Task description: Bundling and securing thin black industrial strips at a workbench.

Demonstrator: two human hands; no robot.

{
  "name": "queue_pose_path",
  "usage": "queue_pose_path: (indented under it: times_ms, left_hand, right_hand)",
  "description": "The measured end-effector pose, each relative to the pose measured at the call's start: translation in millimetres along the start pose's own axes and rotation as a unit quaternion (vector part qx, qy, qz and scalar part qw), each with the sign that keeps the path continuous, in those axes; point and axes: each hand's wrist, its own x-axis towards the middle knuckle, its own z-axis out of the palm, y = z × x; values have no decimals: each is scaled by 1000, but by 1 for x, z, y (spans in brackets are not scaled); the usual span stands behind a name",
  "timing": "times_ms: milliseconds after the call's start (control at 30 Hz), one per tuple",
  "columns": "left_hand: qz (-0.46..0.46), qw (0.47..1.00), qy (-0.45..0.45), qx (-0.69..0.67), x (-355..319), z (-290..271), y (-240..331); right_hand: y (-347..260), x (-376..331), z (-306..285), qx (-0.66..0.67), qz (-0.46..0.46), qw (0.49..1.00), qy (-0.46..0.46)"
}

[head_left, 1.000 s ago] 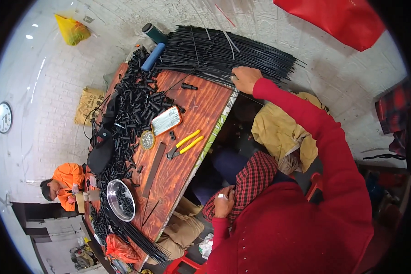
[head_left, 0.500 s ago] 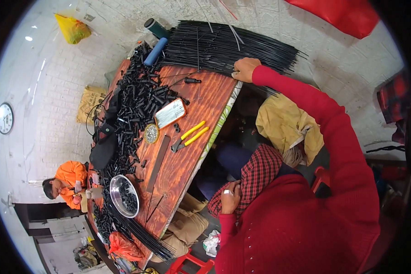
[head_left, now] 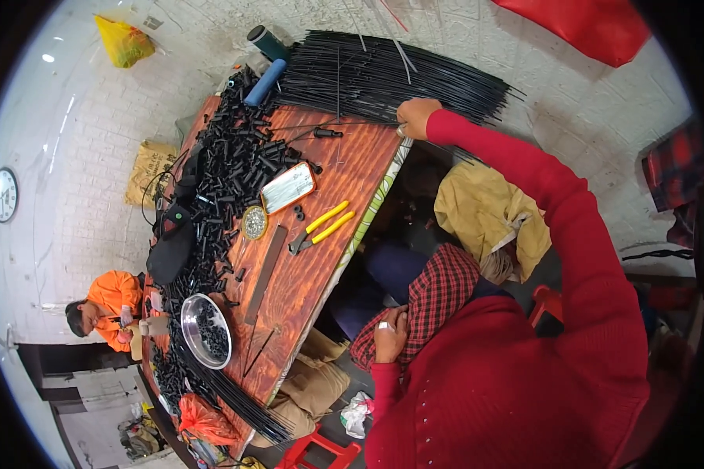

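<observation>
My right hand is closed at the table's near corner, beside a wide bundle of thin black rods. Its fingers pinch a thin black rod lying over the tabletop, whose far end runs toward a heap of short black tubular parts. My left hand rests with curled fingers on a red-and-black checked cloth over my lap; a white wrap circles one finger. What lies inside those fingers is hidden. A larger black fitting lies on the wood near the rods.
Yellow-handled cutters, an orange-rimmed tray, a round dish of small metal pieces, a flat bar and a clear bowl stand on the wooden table. A person in orange sits at the far end. Red stools are below.
The whole view has shifted slightly, so table things sit a little further left and up. My right hand stays at the table corner; my left hand stays on the cloth.
</observation>
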Motion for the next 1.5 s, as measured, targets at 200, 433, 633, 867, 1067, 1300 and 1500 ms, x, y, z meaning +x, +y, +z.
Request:
queue_pose_path:
  times_ms: [200,433,633,867,1067,1300,1500]
  left_hand:
    - [9,1000,1,-2,2,0,1]
    - [20,1000,19,10,4,-1,5]
    - [32,999,30,12,0,2,0]
    - [44,998,38,-6,-4,0,5]
    - [13,976,47,-210,-10,-42,41]
    - [72,942,212,-251,6,-121,120]
    - [70,967,152,-193,-8,-95,110]
  right_hand:
    - [-5,15,-20,437,169,865,-178]
    - [-52,19,-81,706,145,659,-216]
    - [-82,19,-99,634,-5,769,-84]
    - [-107,35,-116,499,-197,841,66]
    - [-166,2,-101,569,-236,788,-10]
    - [-232,-16,-78,639,-313,702,-37]
    - [-204,3,2,607,-257,750,52]
